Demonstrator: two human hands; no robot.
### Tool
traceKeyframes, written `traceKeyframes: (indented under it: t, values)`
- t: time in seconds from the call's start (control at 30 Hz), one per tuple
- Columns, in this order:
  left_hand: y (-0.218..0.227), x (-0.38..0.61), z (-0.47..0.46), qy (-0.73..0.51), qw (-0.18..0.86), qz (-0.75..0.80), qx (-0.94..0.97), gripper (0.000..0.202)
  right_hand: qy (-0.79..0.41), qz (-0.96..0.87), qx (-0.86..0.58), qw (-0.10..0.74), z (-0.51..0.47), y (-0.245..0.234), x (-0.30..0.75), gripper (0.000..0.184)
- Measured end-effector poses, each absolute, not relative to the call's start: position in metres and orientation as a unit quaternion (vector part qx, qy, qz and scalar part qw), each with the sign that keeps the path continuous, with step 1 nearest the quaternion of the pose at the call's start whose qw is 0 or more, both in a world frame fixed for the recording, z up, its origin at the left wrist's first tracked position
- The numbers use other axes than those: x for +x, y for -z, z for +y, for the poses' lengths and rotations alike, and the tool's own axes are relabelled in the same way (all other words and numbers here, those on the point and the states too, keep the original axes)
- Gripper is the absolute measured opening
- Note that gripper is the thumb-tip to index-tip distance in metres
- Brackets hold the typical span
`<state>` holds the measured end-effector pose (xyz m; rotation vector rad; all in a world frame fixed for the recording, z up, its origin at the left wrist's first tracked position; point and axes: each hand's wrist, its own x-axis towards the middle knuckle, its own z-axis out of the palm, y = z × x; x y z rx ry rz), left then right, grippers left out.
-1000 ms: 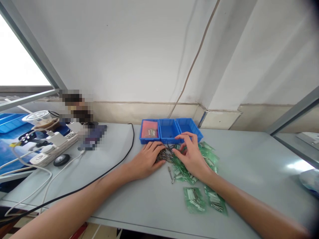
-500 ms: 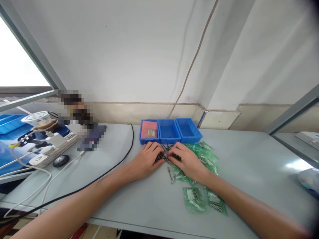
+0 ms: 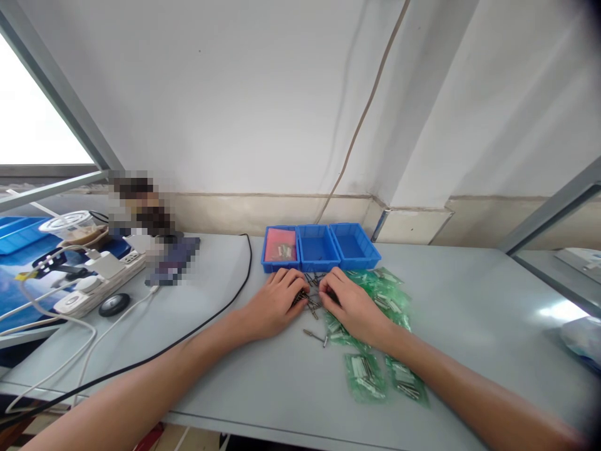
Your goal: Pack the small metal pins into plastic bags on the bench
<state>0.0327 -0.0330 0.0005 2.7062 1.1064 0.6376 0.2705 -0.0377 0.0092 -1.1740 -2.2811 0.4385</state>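
Observation:
My left hand is curled over a bunch of thin metal pins, whose ends stick out past its thumb and fingertips. Their exact kind is too small to tell. Facing it, my right hand has its fingers bent together; a dark bit shows inside them, but I cannot make it out. A few pins lie between the hands at the edge of the blue bins. Closer to me, a loose pin rests near a short silver piece. Green plastic packets lie beside and partly under my right hand.
Three blue bins stand in a row behind my hands; the left one holds a pink packet. Two green packets lie nearer the front edge. On the left are a black cable, a power strip and a round black object.
My right hand has shifted slightly right and back, widening the gap between the hands. The loose pin in front has turned from steep to nearly level. More pins show between the hands.

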Motion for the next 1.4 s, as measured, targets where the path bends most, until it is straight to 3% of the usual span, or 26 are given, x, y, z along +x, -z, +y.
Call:
traceKeyframes:
  t: [0.27,0.47,0.83,1.4]
  values:
    - [-0.0002,0.0320,-0.0326,-0.218,0.074,0.363,0.903,0.016,-0.210,-0.778,-0.496,0.323,-0.0362,-0.0090,0.2726,0.012]
    - [-0.0013,0.0321,-0.0334,-0.212,0.077,0.368,0.902,0.016,-0.178,-0.786,-0.467,0.364,-0.0313,-0.0073,0.2753,0.029]
    - [-0.0022,0.0307,-0.0334,-0.216,0.086,0.361,0.903,0.022,-0.175,-0.777,-0.458,0.394,-0.0312,-0.0071,0.2772,0.035]
    - [-0.0012,0.0309,-0.0337,-0.223,0.094,0.357,0.902,0.026,-0.152,-0.746,-0.503,0.409,-0.0342,-0.0140,0.2745,0.013]
